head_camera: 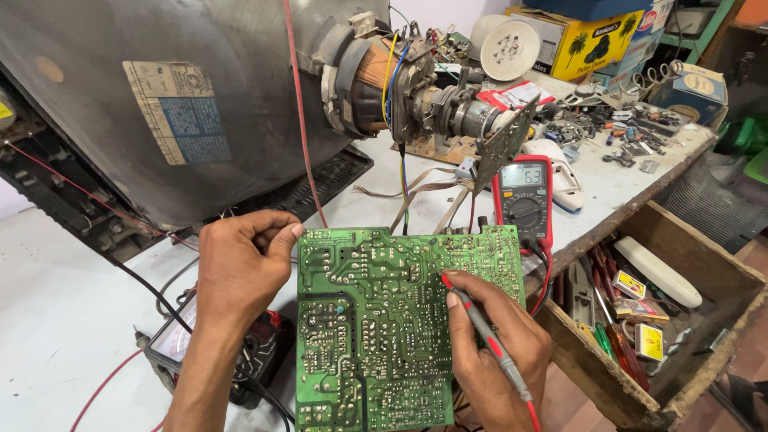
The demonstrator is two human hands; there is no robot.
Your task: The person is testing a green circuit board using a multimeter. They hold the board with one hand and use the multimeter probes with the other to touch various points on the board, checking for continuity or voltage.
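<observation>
1. Workbench, white-topped and scuffed (56,320), carrying a large grey picture tube (160,96) with its copper-wound neck (376,76), loose wires and scattered small metal parts at the far end; stacked cardboard boxes (592,40) stand behind.
2. Circuit board, green, solder side up (384,320), propped near the bench's front edge, between both hands.
3. Left hand (240,264), fingers curled, pinching the board's upper left corner.
4. Right hand (496,352), closed around a red-and-black test probe (488,336); the probe tip touches the board near its right edge.
5. Digital multimeter, red-cased with lit display (524,196), just behind the board's upper right corner.
6. Analogue meter, black-bodied (176,340), under the left forearm.
7. Wooden crate, open-topped (696,272), beside the bench at right, holding screwdrivers (616,344), small printed packets and a long white casing (660,272).
</observation>
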